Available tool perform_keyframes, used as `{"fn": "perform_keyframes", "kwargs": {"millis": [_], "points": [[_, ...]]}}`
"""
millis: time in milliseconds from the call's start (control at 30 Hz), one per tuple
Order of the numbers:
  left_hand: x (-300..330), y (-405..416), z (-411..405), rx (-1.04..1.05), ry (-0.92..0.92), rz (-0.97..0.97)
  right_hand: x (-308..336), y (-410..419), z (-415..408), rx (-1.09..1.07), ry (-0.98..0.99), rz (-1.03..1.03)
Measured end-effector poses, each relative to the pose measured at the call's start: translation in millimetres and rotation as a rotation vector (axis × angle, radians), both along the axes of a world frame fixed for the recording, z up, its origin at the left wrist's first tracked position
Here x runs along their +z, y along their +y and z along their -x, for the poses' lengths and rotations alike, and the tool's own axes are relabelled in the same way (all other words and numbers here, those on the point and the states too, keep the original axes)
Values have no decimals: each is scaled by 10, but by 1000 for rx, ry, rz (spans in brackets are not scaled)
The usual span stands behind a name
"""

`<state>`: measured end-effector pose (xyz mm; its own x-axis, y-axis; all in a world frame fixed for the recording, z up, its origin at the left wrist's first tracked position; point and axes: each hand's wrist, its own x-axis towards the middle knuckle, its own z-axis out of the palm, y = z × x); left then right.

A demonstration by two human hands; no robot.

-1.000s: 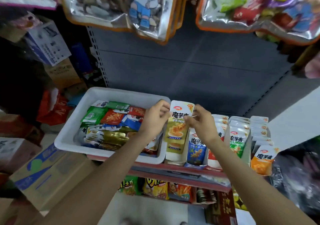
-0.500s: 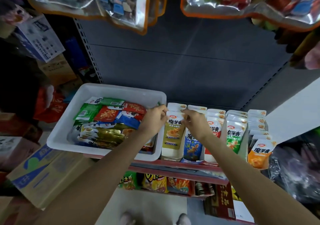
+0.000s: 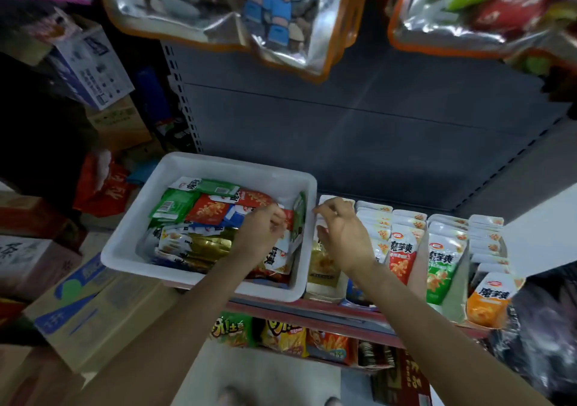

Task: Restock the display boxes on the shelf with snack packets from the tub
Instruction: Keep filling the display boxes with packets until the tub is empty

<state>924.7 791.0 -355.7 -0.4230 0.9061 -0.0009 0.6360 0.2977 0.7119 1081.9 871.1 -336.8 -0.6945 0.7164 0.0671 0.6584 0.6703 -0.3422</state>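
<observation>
Two big surfaces set my limits: the grey shelf, its back panel bare and open above the goods, and the white tub parked on the shelf's left end so the loose snack packets lie close to where they must go. Its right wall stands hard against the first of the display boxes, so carrying a packet across means lifting over that rim, with free air above it but hanging foil bags higher up capping how far I can raise anything. The boxes sit in a tight row, packets standing upright inside them with almost no gap between neighbours. My left hand is down in the tub's right side, fingers curled in among the packets; whether they already pinch one I cannot tell, since the knuckles hide the tips. My right hand hovers over the leftmost box, fingers loosely bent and holding nothing, seemingly steadying the gold packet standing there.
</observation>
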Motion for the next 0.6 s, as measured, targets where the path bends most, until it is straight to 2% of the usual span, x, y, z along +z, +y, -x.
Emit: {"fn": "perform_keyframes", "kwargs": {"millis": [67,200,300,400,500,600], "points": [[-71,-156,221,82,34,21,0,-84,224,62,36,113],[-163,-366,631,127,185,139,-126,-266,737,88,-27,318],[-182,-494,858,58,352,340,-306,-353,1027,59,-225,389],[-220,-599,1001,-33,479,530,-400,-455,1171,12,-399,299],[-237,-643,1044,-76,475,533,-381,-525,1201,56,-459,89],[-249,-655,1069,-59,393,493,-328,-497,1151,107,-435,43]]}}
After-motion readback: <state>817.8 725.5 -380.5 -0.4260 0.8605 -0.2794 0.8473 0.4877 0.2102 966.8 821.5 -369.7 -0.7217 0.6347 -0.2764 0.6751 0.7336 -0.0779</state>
